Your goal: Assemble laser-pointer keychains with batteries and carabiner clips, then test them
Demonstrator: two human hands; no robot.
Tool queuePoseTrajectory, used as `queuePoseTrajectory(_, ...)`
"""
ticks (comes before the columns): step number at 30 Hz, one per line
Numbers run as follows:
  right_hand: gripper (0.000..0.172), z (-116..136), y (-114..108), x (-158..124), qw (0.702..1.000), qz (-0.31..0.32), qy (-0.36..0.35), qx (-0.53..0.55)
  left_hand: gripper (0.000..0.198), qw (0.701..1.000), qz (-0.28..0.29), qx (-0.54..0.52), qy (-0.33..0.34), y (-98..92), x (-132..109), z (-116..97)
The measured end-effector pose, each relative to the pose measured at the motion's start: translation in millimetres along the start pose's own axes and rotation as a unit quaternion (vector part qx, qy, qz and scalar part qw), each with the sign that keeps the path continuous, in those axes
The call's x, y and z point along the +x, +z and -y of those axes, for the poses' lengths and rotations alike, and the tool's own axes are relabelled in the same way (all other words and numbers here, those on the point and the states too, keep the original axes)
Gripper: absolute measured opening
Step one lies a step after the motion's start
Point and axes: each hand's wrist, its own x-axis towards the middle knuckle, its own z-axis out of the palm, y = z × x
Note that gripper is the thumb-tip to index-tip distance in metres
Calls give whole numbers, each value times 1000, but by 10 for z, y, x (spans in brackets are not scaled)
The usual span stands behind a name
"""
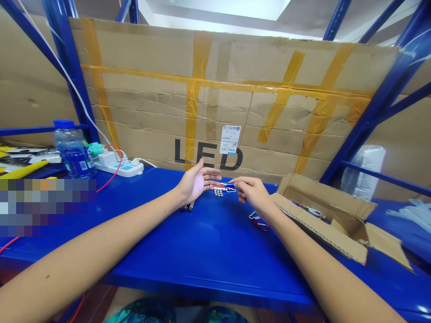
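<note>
My right hand pinches a small blue keychain torch by its end, with a metal clip ring hanging near it. My left hand is open just left of the torch, fingers reaching towards it and holding nothing. Under the gap between my hands lies a small cluster of silver button cells. Two dark metal tubes lie beneath my left palm, partly hidden by it. Red and silver carabiner clips lie below my right wrist on the blue shelf.
An open cardboard box with metal items inside stands to the right. A white power strip, a water bottle and yellow-handled tools sit at the back left. A taped cardboard sheet rises behind the shelf.
</note>
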Motion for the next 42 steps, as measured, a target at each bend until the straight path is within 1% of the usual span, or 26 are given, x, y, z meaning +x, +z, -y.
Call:
queuePoseTrajectory(4, 22, 26, 6, -18, 1000, -14, 7, 13, 65, 1000, 18, -15, -4, -12, 4, 4)
queuePoseTrajectory(7, 23, 31, -3, -25, 999, -30, 7, -16, 65, 1000, 15, -17, -8, -11, -1, -2)
queuePoseTrajectory(10, 24, 30, -12, -22, 999, -43, 6, -19, 64, 1000, 8, -13, -6, -7, -4, -6)
queuePoseTrajectory(14, 23, 33, -11, -21, 999, -43, 4, -2, 66, 1000, 6, -6, 0, -6, -1, -5)
queuePoseTrajectory(22, 24, 30, -14, -20, 999, -45, 3, -18, 66, 1000, 9, -7, -3, -1, -14, -10)
queuePoseTrajectory(34, 23, 28, -12, -38, 999, -11, 8, -44, 67, 1000, 18, -3, -1, -17, 2, 3)
queuePoseTrajectory(42, 23, 14, -7, -25, 999, -1, 1, -46, 66, 1000, 21, -14, -4, -24, 2, 13)
